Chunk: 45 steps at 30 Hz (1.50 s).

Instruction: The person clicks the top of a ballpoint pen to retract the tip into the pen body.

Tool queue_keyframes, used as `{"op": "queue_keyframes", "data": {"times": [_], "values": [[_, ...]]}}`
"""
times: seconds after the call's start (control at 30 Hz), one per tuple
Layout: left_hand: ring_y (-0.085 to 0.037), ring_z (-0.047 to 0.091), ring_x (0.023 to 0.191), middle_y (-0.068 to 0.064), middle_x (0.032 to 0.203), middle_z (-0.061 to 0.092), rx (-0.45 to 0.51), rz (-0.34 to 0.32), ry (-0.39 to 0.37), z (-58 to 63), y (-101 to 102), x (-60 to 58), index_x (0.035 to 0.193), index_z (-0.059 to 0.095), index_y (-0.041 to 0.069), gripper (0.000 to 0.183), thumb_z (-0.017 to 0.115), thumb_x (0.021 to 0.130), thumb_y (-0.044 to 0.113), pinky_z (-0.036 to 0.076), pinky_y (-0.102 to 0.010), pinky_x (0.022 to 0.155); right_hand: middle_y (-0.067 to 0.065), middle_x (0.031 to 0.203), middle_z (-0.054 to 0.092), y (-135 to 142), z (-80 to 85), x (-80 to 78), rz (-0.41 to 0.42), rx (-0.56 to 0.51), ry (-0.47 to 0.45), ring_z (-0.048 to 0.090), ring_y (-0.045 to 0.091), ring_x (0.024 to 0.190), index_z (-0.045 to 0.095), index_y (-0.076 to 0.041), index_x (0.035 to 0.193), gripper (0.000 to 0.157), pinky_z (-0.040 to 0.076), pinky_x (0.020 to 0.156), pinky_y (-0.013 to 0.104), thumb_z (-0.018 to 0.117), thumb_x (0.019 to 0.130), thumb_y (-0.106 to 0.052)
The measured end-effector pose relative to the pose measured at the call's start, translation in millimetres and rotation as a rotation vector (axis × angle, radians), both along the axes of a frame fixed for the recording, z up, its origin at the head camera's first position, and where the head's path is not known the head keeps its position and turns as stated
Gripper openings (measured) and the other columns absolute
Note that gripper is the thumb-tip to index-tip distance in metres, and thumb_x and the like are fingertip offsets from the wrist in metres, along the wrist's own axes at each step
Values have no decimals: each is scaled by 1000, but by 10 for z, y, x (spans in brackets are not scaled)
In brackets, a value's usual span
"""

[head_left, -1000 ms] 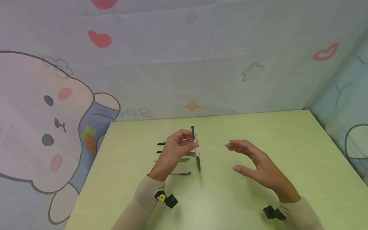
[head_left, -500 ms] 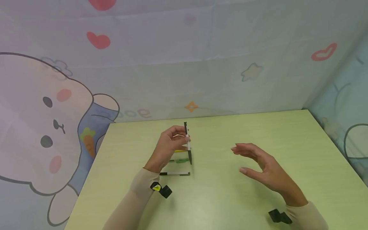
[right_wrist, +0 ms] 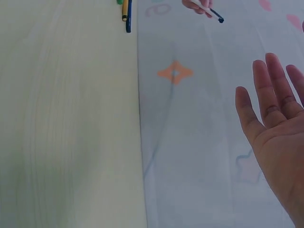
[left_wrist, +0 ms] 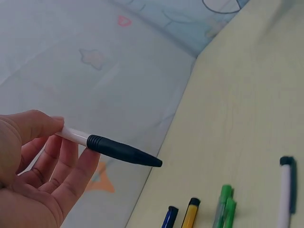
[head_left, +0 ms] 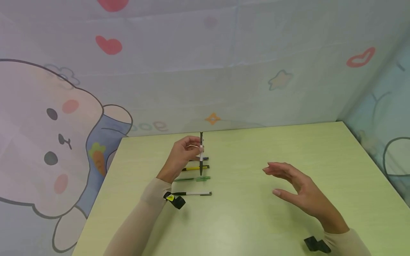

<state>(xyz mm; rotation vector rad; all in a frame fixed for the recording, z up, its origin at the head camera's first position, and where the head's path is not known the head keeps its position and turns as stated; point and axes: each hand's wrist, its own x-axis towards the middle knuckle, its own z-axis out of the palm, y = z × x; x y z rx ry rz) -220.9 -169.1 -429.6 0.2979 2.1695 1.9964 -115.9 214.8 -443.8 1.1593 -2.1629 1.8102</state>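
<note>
My left hand (head_left: 183,156) pinches a white pen with black ends (head_left: 201,156) between thumb and fingers, above the table. In the left wrist view the held pen's black grip and tip (left_wrist: 126,152) point right. Below and nearer me lie a dark blue pen (head_left: 205,159), a yellow pen (head_left: 196,168), a green pen (head_left: 193,179) and a second white-and-black pen (head_left: 193,193), stacked in a row with their ends roughly lined up. My right hand (head_left: 301,188) hovers over the right part of the table, fingers spread from the thumb, holding nothing.
The pale yellow-green table (head_left: 243,220) ends at the back against a hanging cloth (head_left: 192,89) printed with hearts, a star and a bear. Another cloth (head_left: 390,106) hangs along the right side.
My left hand has carried the white-and-black pen left and toward the back, turning it nearly straight in view. More of the pens below now show. My right hand has drifted right and slightly nearer.
</note>
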Motion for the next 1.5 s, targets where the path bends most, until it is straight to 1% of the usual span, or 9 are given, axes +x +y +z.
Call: {"op": "queue_keyframes", "data": {"times": [0.2, 0.47, 0.6, 0.77, 0.87, 1.03, 1.2, 1.33, 1.5], "values": [[-44, 62, 108, -12, 113, 62, -66, -6, 26, -39, -96, -119, 127, 61, 6, 33, 70, 97, 12, 61, -39, 81, 24, 137, 57, 61, -24, 18, -9, 12, 5, 58, 23, 129, 41, 9, 147, 71, 45, 108, 22, 66, 82, 24], [-51, 59, 110, -11, 112, 64, -151, -49, 29, -71, -141, -241, 126, 63, 5, 33, 72, 96, 13, 61, -37, 77, 23, 137, 57, 127, -34, 50, -12, 7, -18, 58, 21, 129, 41, 10, 147, 69, 44, 108, 22, 65, 84, 24], [-52, 60, 111, -14, 113, 65, -197, -84, 39, -89, -164, -309, 128, 63, 3, 33, 71, 96, 11, 60, -37, 76, 22, 137, 57, 159, -41, 77, -18, 14, -35, 58, 21, 129, 41, 9, 147, 68, 44, 108, 22, 64, 84, 23], [-49, 61, 111, -17, 118, 65, -263, -114, 44, -126, -225, -417, 125, 66, 10, 28, 70, 97, 13, 58, -35, 76, 22, 137, 57, 196, -63, 90, -23, 12, -45, 57, 22, 129, 41, 9, 146, 68, 43, 108, 21, 63, 84, 24], [-44, 62, 108, -15, 119, 63, -310, -131, 62, -145, -274, -473, 124, 67, 11, 27, 69, 98, 14, 59, -39, 78, 23, 137, 57, 222, -86, 97, -23, 7, -47, 57, 23, 130, 40, 10, 146, 68, 43, 108, 21, 63, 84, 25], [-33, 64, 105, -11, 119, 63, -368, -163, 88, -177, -342, -557, 126, 67, 7, 29, 68, 99, 15, 56, -56, 88, 25, 137, 57, 264, -121, 102, -12, -19, -33, 56, 26, 129, 40, 13, 145, 69, 43, 110, 23, 62, 82, 27], [-35, 63, 107, -14, 120, 65, -396, -183, 79, -228, -384, -652, 124, 69, 7, 27, 69, 98, 13, 52, -61, 93, 26, 137, 56, 302, -138, 112, -5, -41, -30, 56, 27, 129, 39, 14, 145, 69, 43, 110, 24, 61, 81, 29], [-34, 63, 107, -15, 122, 65, -430, -206, 85, -290, -414, -732, 123, 70, 7, 25, 69, 98, 13, 52, -57, 95, 26, 137, 56, 325, -146, 137, -13, -32, -43, 56, 27, 130, 39, 14, 145, 69, 43, 110, 23, 61, 82, 28], [-29, 64, 102, -11, 115, 66, -494, -237, 109, -340, -437, -804, 119, 71, 11, 22, 69, 98, 13, 56, -44, 89, 32, 136, 54, 339, -145, 177, -18, -27, -60, 56, 26, 130, 38, 13, 146, 68, 43, 109, 21, 60, 83, 27]]}}
